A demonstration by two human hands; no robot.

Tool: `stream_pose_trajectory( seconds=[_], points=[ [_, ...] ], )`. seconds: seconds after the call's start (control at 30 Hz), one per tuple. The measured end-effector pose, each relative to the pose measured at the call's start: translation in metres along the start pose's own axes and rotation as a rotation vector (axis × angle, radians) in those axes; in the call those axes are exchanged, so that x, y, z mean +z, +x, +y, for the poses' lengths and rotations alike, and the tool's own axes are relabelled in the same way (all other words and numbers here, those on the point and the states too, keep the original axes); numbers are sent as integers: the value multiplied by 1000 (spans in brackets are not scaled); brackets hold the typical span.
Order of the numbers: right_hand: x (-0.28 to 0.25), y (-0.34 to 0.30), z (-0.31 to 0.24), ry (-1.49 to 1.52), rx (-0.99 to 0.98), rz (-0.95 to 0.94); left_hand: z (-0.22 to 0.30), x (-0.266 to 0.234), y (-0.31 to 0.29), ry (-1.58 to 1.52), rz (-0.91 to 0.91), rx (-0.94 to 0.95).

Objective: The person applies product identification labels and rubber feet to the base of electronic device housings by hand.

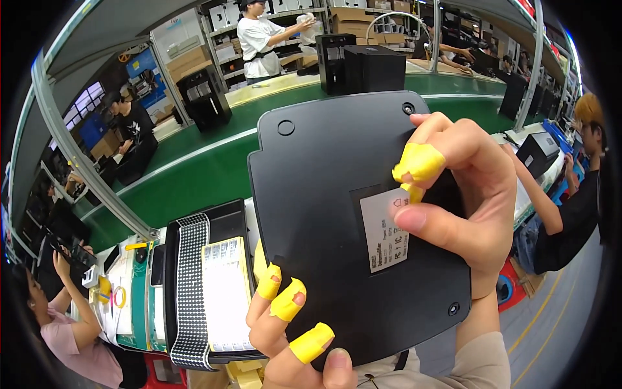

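I hold a flat black plastic device (324,188) up close, its underside facing me, with screw recesses near the corners. My left hand (288,330) grips its lower edge; yellow rubber cots cover several fingertips. My right hand (453,194) reaches over the right edge, thumb and cot-covered fingertips pinching at the upper right corner of a white rectangular label (383,230) stuck on the underside.
Below the device lies a black tray (194,292) holding a sheet of dots and white label sheets. A green conveyor belt (214,168) runs behind, carrying black boxes (372,68). Other people work at left, right and beyond the belt.
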State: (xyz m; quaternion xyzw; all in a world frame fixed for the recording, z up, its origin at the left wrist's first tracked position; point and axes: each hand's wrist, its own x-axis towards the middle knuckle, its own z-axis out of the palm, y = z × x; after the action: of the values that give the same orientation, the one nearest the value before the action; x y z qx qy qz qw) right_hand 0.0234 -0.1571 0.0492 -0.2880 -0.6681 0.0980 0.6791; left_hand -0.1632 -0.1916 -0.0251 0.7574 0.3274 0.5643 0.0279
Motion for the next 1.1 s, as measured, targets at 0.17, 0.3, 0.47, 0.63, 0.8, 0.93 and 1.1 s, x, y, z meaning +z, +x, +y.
stream_pose_trajectory(
  seconds=[0.17,0.3,0.47,0.63,0.8,0.93,1.1],
  points=[
    [1,1,4,-82,-29,-45,-8,12,2,-205,175,74],
    [1,-1,4,-87,-16,-25,11,26,11,-360,404,-435],
    [-1,0,3,-106,-24,-31,-21,32,5,-367,334,237],
    [-2,0,5,-135,-63,-45,-19,21,4,-323,245,200],
    [-5,2,5,-134,-73,-71,-13,8,3,-254,125,151],
    [-7,2,6,-160,-91,-98,-10,2,2,-226,60,125],
    [-12,3,6,-190,-111,-118,-11,9,3,-250,84,145]
  ],
)
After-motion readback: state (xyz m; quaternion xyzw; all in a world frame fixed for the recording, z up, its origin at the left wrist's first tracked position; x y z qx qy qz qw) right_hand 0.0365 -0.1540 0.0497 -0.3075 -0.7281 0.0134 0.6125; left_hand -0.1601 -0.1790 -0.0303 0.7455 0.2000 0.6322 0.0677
